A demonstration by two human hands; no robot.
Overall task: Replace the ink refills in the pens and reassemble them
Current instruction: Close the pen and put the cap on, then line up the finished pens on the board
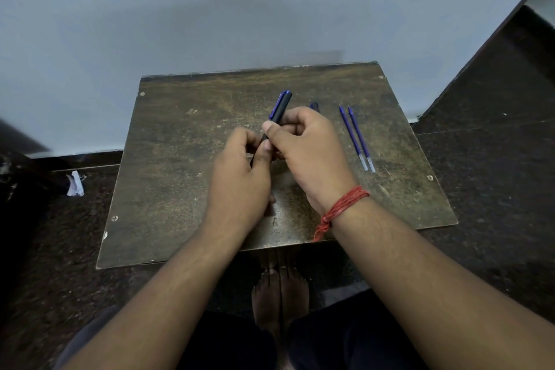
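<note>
Head view: worn brown board (180,189) on dark floor (495,189), grey wall (180,9) behind.

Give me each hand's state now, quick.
Left hand: closed, gripping the lower end of the pen.
Right hand: closed, gripping the same pen higher up.

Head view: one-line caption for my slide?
Both hands, left and right, grip a black pen; two refills lie alongside.

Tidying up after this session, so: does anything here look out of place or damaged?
A crumpled white paper scrap lies on the dark floor left of the board, away from the work. The board's surface is scratched and worn. The two refills lie neatly side by side; both hands hold the pen.
</note>
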